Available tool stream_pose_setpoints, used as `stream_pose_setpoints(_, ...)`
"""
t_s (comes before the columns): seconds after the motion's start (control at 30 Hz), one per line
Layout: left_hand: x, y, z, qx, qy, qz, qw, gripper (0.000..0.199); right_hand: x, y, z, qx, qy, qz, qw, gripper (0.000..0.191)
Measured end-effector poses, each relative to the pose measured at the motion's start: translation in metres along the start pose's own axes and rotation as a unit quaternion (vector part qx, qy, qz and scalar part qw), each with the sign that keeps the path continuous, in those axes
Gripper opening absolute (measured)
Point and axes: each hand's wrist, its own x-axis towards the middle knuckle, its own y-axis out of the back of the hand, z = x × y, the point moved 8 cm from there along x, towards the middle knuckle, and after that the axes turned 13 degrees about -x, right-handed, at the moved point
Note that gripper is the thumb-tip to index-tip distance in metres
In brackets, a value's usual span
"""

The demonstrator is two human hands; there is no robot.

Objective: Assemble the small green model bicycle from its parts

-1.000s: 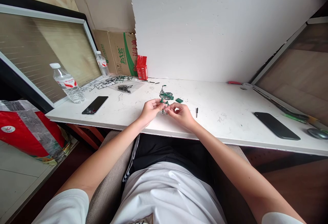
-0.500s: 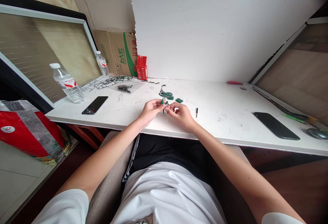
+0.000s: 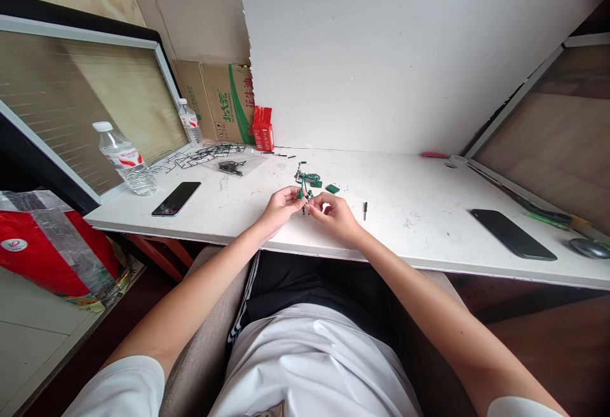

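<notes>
Fingertips of my left hand (image 3: 284, 206) are closed on a small green model bicycle (image 3: 305, 180), near the front of the table. My right hand (image 3: 334, 212) pinches at its near end, with thumb and forefinger meeting beside the left fingertips. Fingers cover part of the model, so the exact spot the right hand grips is hidden. Thin green bars and a dark round part show beyond the hands. A flat green piece (image 3: 332, 189) lies just past my right hand. To the right of that hand, a small black screwdriver-like tool (image 3: 365, 210) rests on the tabletop.
On the white table (image 3: 419, 213), a phone (image 3: 176, 199) and water bottle (image 3: 126, 159) stand left; a dark phone (image 3: 512, 234) and mouse (image 3: 591, 248) lie right. Behind are black part frames (image 3: 210, 154), a plastic bag of dark parts (image 3: 232, 167) and a red box (image 3: 263, 129).
The view has shifted very slightly. Both hands stay together at the model bicycle, with only slight finger movement.
</notes>
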Motion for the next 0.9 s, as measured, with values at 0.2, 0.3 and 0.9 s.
stream_pose_setpoints(0.2, 0.002, 0.003, 0.000, 0.024, -0.016, 0.008, 1.000, 0.035, 0.006, 0.014, 0.005, -0.033, 0.003, 0.015, 0.999, 0.043)
stream_pose_setpoints(0.3, 0.002, 0.006, 0.000, 0.033, -0.015, 0.011, 0.999, 0.035, 0.012, 0.039, 0.020, -0.113, -0.007, 0.023, 0.993, 0.042)
stream_pose_setpoints(0.9, 0.003, 0.008, -0.004, 0.071, -0.031, 0.022, 0.997, 0.036, -0.005, 0.094, 0.122, -0.457, -0.292, -0.127, 0.830, 0.017)
